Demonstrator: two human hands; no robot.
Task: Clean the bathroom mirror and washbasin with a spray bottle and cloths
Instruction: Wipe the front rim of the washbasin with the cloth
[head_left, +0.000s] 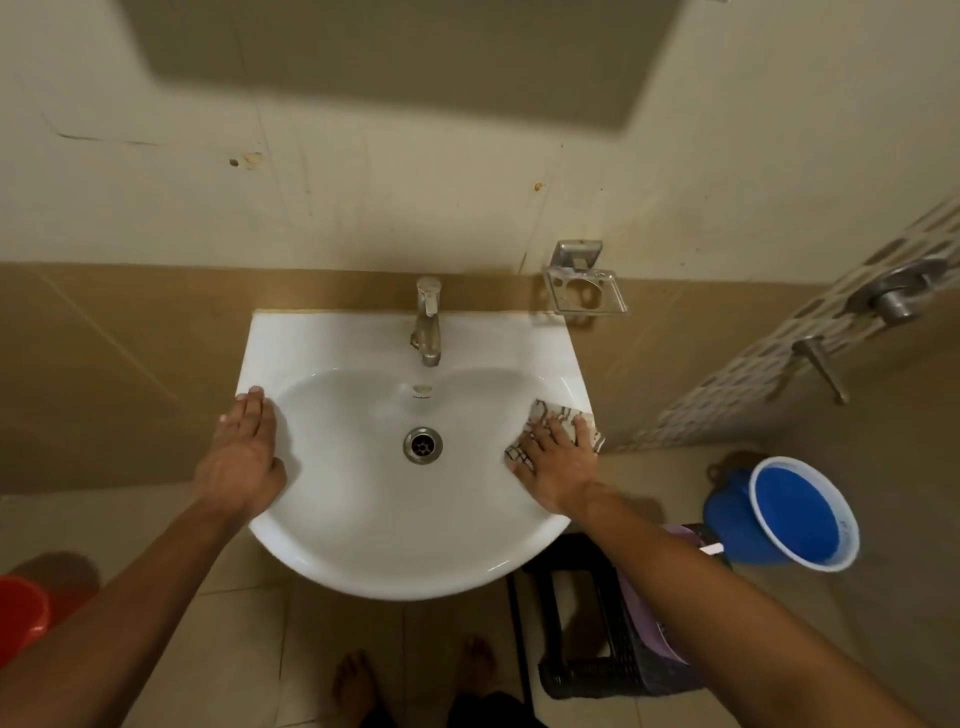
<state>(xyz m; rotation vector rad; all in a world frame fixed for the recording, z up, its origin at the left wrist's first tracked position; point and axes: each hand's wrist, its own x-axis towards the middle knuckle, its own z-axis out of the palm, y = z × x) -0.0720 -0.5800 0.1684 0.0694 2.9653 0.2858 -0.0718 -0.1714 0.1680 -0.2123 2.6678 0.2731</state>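
Head view | left hand (244, 457) flat on washbasin (363, 540) rim | right hand (558, 465) pressing cloth (550, 418) flat

Home bathroom: white wall-hung washbasin (415, 519) with chrome tap (428, 322), tiled walls and floor, empty soap dish (586, 293) on far wall, shower valve (896, 296) right, blue bucket (795, 512) on floor, bare feet (358, 680) near.
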